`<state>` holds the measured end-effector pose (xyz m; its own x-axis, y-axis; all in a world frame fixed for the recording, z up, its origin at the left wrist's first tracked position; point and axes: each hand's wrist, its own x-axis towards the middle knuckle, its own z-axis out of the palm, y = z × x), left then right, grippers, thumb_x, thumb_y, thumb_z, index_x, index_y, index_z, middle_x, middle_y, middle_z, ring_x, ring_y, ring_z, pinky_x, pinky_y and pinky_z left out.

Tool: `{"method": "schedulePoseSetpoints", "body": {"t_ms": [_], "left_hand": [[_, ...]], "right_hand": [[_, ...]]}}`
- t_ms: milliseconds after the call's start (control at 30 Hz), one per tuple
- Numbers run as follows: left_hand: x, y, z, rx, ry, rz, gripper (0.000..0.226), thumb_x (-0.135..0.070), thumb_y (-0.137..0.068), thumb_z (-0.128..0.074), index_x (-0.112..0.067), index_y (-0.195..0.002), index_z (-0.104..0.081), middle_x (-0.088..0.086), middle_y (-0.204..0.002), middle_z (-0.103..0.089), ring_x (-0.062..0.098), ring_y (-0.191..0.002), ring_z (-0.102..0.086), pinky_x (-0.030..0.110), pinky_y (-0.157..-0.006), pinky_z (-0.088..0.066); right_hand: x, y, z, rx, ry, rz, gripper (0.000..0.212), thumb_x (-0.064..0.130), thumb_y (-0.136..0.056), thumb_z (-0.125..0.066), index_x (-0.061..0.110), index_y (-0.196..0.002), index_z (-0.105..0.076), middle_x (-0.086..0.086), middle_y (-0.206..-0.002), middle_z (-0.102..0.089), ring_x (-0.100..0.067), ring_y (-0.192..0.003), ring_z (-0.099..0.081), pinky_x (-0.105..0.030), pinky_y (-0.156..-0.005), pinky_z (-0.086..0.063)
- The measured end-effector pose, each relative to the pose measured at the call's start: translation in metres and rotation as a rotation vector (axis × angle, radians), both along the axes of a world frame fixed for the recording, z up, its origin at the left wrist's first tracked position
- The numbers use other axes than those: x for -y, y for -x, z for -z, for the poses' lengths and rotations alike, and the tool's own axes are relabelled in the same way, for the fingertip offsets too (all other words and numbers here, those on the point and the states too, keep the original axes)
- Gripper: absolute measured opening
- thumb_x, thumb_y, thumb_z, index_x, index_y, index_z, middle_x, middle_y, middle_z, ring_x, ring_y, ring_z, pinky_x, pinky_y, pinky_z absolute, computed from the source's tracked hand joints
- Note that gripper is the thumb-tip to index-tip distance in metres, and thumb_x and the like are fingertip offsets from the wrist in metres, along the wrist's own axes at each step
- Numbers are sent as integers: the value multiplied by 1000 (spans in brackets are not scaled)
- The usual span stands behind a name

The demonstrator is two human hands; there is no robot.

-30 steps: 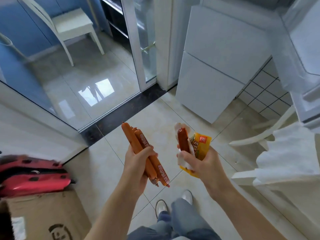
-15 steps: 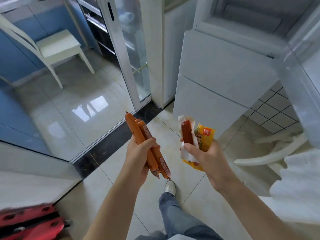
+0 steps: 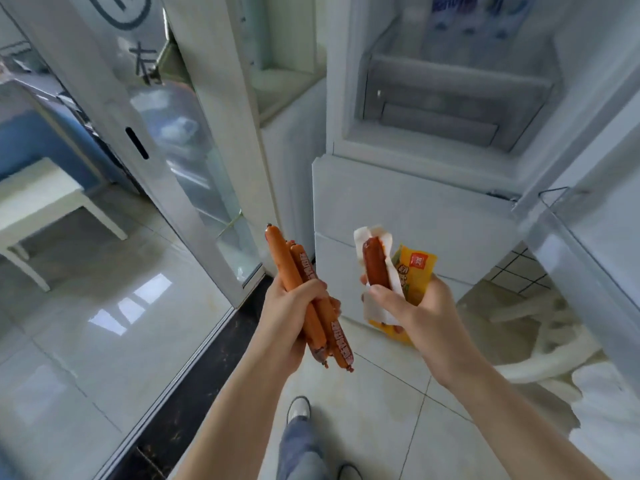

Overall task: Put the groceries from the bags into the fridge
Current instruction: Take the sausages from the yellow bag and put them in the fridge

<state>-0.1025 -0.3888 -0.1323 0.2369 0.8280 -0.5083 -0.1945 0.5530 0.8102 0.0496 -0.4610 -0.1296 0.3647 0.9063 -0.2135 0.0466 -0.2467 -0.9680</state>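
Pointing up-left, long sausages (image 3: 304, 299) fill the left hand (image 3: 289, 320).

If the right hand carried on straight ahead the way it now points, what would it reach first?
Probably the closed lower fridge drawer front, which stands right beyond the right hand and its sausage packets. The open fridge compartment lies higher. Depth is unclear.
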Motion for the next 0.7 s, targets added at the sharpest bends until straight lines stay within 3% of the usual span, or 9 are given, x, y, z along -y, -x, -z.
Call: {"method": "schedulePoseSetpoints", "body": {"t_ms": [133,367,567,633,700], "left_hand": [[-66,-26,-15,26,-36,129,23,5,-82,-58,-7,-102,-54,11,-74,-62,28,-66,-66,48,-72,-59],[-162,-72,-55,-6,-211,394,27,3,-81,-58,-7,-106,-54,9,-80,-60,22,-63,-64,39,-66,-57],[-218,-128,-100,24,-351,551,26,3,-80,-59,-8,-104,-55,8,-81,-60,20,-64,-64,35,-65,-57],[-233,-151,-119,54,-402,592,27,4,-80,-59,-10,-104,-55,8,-82,-60,20,-64,-64,35,-66,-57],[-246,-174,-137,88,-446,611,29,3,-81,-58,-12,-105,-53,8,-81,-59,20,-63,-63,35,-65,-57]], "right_hand": [[-50,-16,-19,19,-57,110,14,20,-87,-68,16,-101,-69,-7,-93,-73,-18,-88,-70,-35,-80,-59],[-117,-41,-51,80,-142,310,13,16,-87,-68,12,-100,-67,-18,-98,-70,-32,-91,-68,-54,-86,-54],[-156,-73,-85,206,-237,463,41,33,-75,-67,0,-99,-62,-30,-97,-62,-41,-89,-61,-49,-79,-55],[-168,-88,-100,220,-280,502,39,30,-76,-68,-1,-97,-61,-31,-96,-61,-43,-88,-61,-51,-80,-54],[-180,-107,-115,231,-329,541,28,22,-80,-71,-1,-93,-61,-32,-94,-61,-44,-84,-62,-43,-74,-58]]}}
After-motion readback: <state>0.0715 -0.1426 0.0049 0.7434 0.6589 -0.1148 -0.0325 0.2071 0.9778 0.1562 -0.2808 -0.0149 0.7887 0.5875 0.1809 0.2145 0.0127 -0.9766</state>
